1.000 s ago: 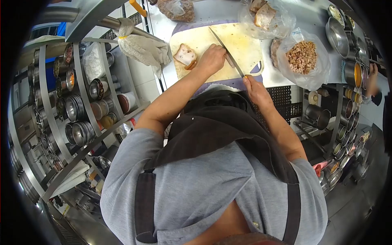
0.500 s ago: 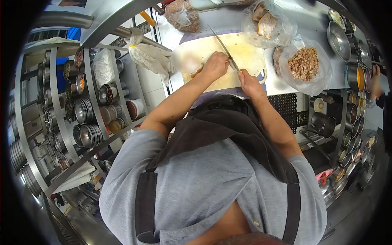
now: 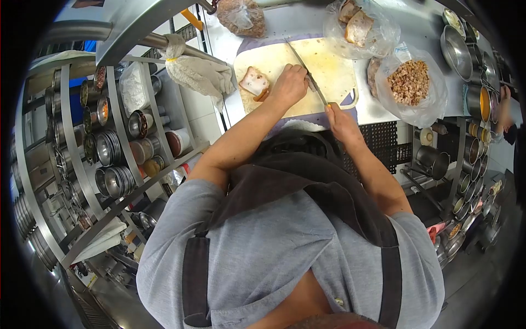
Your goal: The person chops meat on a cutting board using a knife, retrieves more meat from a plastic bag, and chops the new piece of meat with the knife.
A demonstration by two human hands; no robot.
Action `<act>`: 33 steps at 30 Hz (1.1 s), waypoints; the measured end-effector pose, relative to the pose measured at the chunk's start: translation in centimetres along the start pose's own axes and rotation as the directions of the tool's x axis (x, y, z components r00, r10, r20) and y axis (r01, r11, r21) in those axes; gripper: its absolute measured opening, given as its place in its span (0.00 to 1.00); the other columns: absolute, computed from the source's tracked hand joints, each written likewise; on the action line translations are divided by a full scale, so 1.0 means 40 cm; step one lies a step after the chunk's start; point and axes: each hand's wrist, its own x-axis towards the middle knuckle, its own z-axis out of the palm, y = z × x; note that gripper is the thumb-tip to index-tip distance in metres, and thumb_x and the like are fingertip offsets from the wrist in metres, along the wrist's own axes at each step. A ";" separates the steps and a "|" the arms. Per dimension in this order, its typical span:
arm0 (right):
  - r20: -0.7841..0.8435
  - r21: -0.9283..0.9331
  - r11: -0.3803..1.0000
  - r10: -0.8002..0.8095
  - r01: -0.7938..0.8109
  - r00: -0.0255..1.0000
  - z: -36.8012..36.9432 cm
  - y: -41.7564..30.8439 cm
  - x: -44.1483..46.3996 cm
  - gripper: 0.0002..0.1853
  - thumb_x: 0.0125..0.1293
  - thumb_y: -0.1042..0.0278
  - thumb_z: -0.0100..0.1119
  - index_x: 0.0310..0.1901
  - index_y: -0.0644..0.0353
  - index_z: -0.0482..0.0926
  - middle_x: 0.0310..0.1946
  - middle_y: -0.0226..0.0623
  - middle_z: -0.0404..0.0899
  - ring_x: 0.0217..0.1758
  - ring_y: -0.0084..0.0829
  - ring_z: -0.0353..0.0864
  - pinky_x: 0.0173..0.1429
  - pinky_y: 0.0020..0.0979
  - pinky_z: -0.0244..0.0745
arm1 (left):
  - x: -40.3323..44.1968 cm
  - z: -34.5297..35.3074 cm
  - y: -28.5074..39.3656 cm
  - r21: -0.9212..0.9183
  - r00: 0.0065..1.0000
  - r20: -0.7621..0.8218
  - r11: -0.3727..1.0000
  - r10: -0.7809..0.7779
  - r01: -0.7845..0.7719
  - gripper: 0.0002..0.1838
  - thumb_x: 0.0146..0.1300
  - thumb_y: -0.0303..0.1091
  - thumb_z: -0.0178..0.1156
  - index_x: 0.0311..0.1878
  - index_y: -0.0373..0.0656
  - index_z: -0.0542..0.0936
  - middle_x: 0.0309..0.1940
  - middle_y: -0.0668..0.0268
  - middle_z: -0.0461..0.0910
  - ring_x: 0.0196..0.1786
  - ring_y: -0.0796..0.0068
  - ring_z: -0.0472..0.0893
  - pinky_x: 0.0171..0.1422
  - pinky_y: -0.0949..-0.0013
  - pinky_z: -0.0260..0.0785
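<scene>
My right hand (image 3: 343, 125) is wrapped round the handle of a long knife (image 3: 305, 70), whose blade slants up and left across the cutting board (image 3: 329, 60). My left hand (image 3: 290, 86) lies on the board just left of the blade, its fingers curled down. Whatever sits under those fingers is hidden from me. Left of that hand, a chunk of cooked meat (image 3: 254, 81) with a brown rind rests on the board. A smaller brown piece (image 3: 262, 95) lies beside it, close to my left wrist.
Right of the board, a plastic bag (image 3: 430, 109) holds diced meat (image 3: 408, 82). Behind stands another bag with larger meat pieces (image 3: 359, 28). A tied bag (image 3: 240, 17) sits at the back left. A cloth (image 3: 194, 74) hangs on the rail. Shelves with metal bowls (image 3: 118, 181) flank me.
My right hand and the knife handle have shifted slightly right and down, and the blade sits a little further from my left fingers. My left hand stays almost in place.
</scene>
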 end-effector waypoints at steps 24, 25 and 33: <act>-0.247 0.074 0.995 0.078 -0.061 0.966 -0.046 0.083 -0.076 0.17 0.77 0.54 0.45 0.52 0.59 0.75 0.31 0.61 0.80 0.40 0.62 0.79 0.41 0.53 0.71 | 0.051 -0.030 -0.035 0.026 0.924 0.340 0.980 0.178 -0.198 0.16 0.53 0.20 0.57 0.46 0.38 0.81 0.48 0.56 0.80 0.54 0.56 0.76 0.61 0.60 0.70; -0.250 0.070 0.996 0.078 -0.062 0.965 -0.045 0.094 -0.089 0.17 0.77 0.54 0.45 0.52 0.59 0.75 0.31 0.61 0.80 0.40 0.62 0.79 0.41 0.53 0.71 | 0.058 -0.022 -0.032 0.023 0.924 0.337 0.980 0.181 -0.200 0.16 0.53 0.20 0.57 0.46 0.38 0.81 0.48 0.56 0.80 0.54 0.56 0.76 0.61 0.60 0.70; -0.250 0.120 0.987 0.133 -0.106 0.959 -0.028 0.110 -0.126 0.17 0.77 0.55 0.47 0.51 0.61 0.76 0.22 0.53 0.76 0.26 0.54 0.78 0.33 0.46 0.69 | 0.113 0.011 0.035 -0.016 0.886 0.208 0.908 0.413 -0.419 0.13 0.55 0.24 0.58 0.45 0.41 0.82 0.47 0.62 0.81 0.55 0.59 0.76 0.58 0.60 0.71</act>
